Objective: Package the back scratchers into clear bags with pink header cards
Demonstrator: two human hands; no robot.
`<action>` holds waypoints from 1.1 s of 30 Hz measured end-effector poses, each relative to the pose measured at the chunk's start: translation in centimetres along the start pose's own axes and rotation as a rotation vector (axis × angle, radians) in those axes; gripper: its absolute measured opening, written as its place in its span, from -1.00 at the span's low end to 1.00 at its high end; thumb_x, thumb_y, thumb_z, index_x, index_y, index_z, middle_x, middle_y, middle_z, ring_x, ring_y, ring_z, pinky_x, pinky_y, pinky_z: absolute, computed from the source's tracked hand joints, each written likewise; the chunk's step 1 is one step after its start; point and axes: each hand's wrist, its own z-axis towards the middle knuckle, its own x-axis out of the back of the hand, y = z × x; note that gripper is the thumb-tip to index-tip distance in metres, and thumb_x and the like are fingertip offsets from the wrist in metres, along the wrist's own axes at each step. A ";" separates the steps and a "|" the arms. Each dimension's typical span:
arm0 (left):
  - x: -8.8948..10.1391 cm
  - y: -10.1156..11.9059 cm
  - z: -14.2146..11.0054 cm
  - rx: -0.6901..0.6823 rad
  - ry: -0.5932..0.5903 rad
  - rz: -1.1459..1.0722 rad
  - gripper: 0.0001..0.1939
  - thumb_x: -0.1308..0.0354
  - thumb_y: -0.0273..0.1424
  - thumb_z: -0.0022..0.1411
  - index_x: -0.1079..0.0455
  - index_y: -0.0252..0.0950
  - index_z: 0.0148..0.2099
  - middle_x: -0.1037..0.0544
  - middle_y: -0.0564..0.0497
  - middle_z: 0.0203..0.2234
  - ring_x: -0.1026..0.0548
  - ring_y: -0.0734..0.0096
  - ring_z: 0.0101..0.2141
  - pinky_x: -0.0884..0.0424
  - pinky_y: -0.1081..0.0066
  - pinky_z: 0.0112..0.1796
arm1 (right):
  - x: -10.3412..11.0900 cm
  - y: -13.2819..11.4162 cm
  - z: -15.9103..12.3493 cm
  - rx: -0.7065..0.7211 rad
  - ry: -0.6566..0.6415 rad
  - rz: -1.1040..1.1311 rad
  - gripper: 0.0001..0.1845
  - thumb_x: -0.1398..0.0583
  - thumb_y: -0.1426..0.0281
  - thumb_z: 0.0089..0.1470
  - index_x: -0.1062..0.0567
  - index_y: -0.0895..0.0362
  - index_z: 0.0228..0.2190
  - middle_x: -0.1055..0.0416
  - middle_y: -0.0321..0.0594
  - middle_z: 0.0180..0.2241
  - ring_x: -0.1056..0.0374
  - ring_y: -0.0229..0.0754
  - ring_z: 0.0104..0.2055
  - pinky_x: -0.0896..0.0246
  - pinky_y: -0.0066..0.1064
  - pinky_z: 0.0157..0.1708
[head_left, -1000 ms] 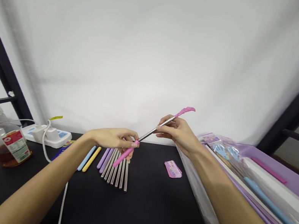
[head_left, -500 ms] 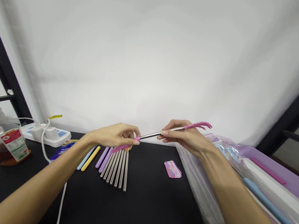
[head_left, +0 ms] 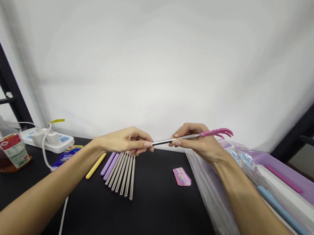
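Observation:
A back scratcher (head_left: 167, 141) with a metal rod and a pink claw-shaped head spans my two hands above the black table (head_left: 156, 223). My right hand (head_left: 201, 141) pinches the rod near the claw, which points right. At the rod's other end, my left hand (head_left: 129, 139) has its fingers closed around the tip; no pink handle shows there. Below it, several metal rods (head_left: 124, 174) lie fanned side by side. To their left are two purple handles (head_left: 110, 166) and a yellow handle (head_left: 96, 165), partly behind my left forearm.
Pink printed cards (head_left: 182, 176) lie right of centre. At the right, a purple bin (head_left: 295, 174) stands beside clear plastic bags (head_left: 214, 208). On the left are a power strip (head_left: 63, 143), a white cable (head_left: 63, 218), a blue packet (head_left: 66, 157) and a bottle (head_left: 7, 150).
The pink handle that stuck out below my left hand no longer shows. My left hand has shifted right along the rod, and the claw has moved slightly right. My arm now covers the blue handle.

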 end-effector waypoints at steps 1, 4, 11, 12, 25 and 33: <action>-0.1 0.0 0.1 -0.003 -0.009 -0.049 -0.66 -0.05 -0.17 0.33 -0.45 -0.36 -0.19 -0.34 0.09 -0.58 -0.19 0.60 -0.59 -0.15 0.50 -0.54 | -0.1 -0.2 0.0 0.011 0.009 -0.007 -0.75 -0.47 0.38 -0.27 -0.55 0.16 -0.50 -0.56 -0.19 -0.45 -0.50 -0.15 -0.36 -0.36 -0.34 -0.33; -0.6 0.0 0.4 -0.002 -0.058 -0.210 -0.69 -0.08 -0.21 0.32 -0.44 -0.39 -0.21 -0.23 0.15 -0.63 -0.09 0.64 -0.63 -0.11 0.50 -0.56 | -0.7 -0.6 0.1 0.046 0.017 -0.015 -0.75 -0.48 0.39 -0.31 -0.55 0.15 -0.54 -0.56 -0.21 -0.44 -0.49 -0.17 -0.37 -0.35 -0.36 -0.36; -0.6 -0.1 0.8 0.016 0.039 -0.032 -0.69 -0.09 -0.17 0.30 -0.43 -0.35 -0.20 -0.32 0.11 -0.60 -0.24 0.58 -0.59 -0.20 0.50 -0.52 | -0.7 0.9 0.3 -0.056 -0.025 0.070 -0.67 -0.48 0.35 -0.27 -0.61 0.12 -0.37 -0.58 -0.17 -0.33 -0.48 -0.14 -0.29 -0.36 -0.31 -0.25; -0.3 -0.2 0.6 0.030 0.062 0.038 -0.69 -0.09 -0.15 0.30 -0.42 -0.33 -0.18 -0.36 0.09 -0.57 -0.29 0.55 -0.56 -0.23 0.50 -0.51 | -0.3 1.2 0.2 -0.091 -0.051 0.132 -0.58 -0.47 0.32 -0.24 -0.61 0.10 -0.25 -0.58 -0.15 -0.28 -0.48 -0.14 -0.27 -0.35 -0.30 -0.23; 1.3 -1.2 -0.4 0.019 0.184 0.560 -0.71 -0.05 -0.21 0.31 -0.46 -0.32 -0.26 -0.47 0.04 -0.52 -0.31 0.51 -0.53 -0.18 0.47 -0.47 | 1.8 0.1 0.4 -0.623 0.039 -0.054 -0.15 0.02 -0.28 0.02 -0.60 0.24 -0.48 -0.53 0.01 -0.52 -0.23 -0.32 -0.66 -0.14 -0.48 -0.66; -0.2 -0.9 0.5 -0.090 0.154 0.589 -0.60 0.03 -0.27 0.35 -0.33 -0.33 -0.51 -0.23 0.11 -0.68 -0.09 0.57 -0.62 -0.03 0.43 -0.54 | 0.3 1.2 1.2 -0.364 0.255 -0.582 -0.24 -0.08 -0.24 0.00 -0.46 0.18 -0.73 -0.27 -0.20 -0.80 -0.08 -0.33 -0.75 0.05 -0.39 -0.67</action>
